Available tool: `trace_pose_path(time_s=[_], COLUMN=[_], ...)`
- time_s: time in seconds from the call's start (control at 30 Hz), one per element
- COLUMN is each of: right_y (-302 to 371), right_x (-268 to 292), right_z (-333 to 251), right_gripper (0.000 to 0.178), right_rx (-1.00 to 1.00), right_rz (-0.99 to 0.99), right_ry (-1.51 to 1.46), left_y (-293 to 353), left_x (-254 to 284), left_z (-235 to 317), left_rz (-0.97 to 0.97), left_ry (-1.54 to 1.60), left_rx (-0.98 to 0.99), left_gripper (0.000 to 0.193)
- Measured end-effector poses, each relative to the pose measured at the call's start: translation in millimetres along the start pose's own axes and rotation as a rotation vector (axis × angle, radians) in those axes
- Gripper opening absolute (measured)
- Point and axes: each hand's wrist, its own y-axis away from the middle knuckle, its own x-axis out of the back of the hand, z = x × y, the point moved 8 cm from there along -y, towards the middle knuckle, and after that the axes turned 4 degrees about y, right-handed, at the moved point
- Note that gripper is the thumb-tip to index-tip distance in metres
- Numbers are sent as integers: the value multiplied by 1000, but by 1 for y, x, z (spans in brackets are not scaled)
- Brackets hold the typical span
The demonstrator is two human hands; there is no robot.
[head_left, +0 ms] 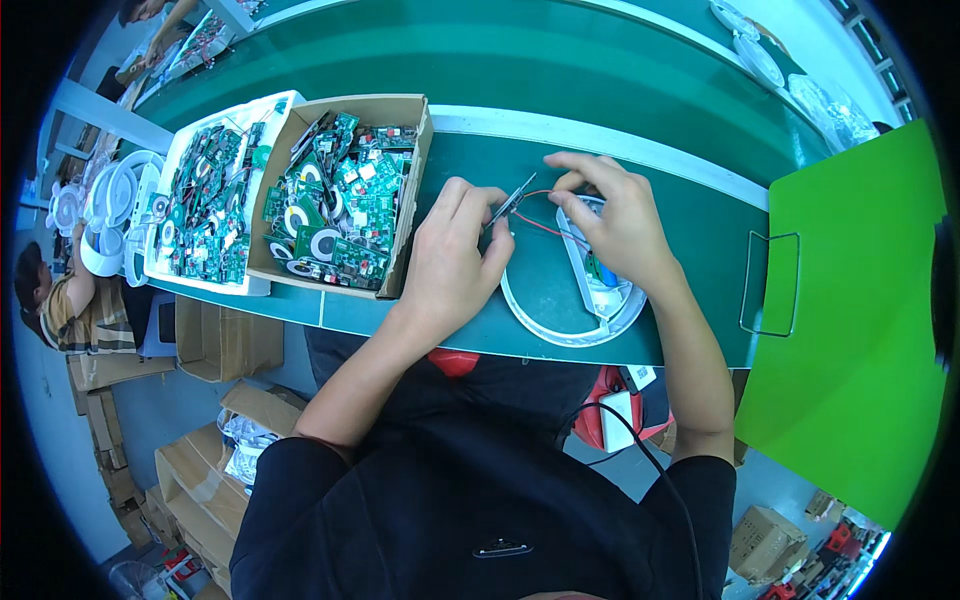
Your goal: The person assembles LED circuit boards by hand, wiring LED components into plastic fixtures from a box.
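My left hand (460, 245) is closed on a small circuit board (514, 197), which it holds tilted on edge above the bench. Thin wires (540, 226), red and brownish, run from the board toward the right. My right hand (615, 215) pinches the upper wire between thumb and fingers. Below my hands lies a white ring-shaped housing (535, 322) with a bar across it. Inside the bar, partly covered by my right hand, is a blue part (604, 272).
Left of my hands stands a cardboard box (421, 150) full of green circuit boards. Beside it is a white foam tray (180, 150) with more boards. White round housings (108, 205) sit farther left, near another person. A bright green panel (850, 320) borders the right.
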Motion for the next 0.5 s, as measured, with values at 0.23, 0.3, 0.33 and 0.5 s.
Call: trace_pose_path(time_s=[0.23,0.3,0.33,0.5], right_y=[3,3,3,7], right_x=[2,3,0,8], right_z=[5,1,3,-4], right_gripper=[26,19,19,9], right_rx=[-95,-12,-15,23], right_rz=[58,94,93,286], right_ry=[-37,145,143,268], left_y=[-2,-3,-2,2], left_x=[-7,-6,-8,-12], left_z=[-9,-3,-3,-1], left_rz=[-3,42,39,83], left_ry=[-46,-81,-81,-72], left_rx=[23,-55,-53,-75], left_gripper=[21,22,22,24])
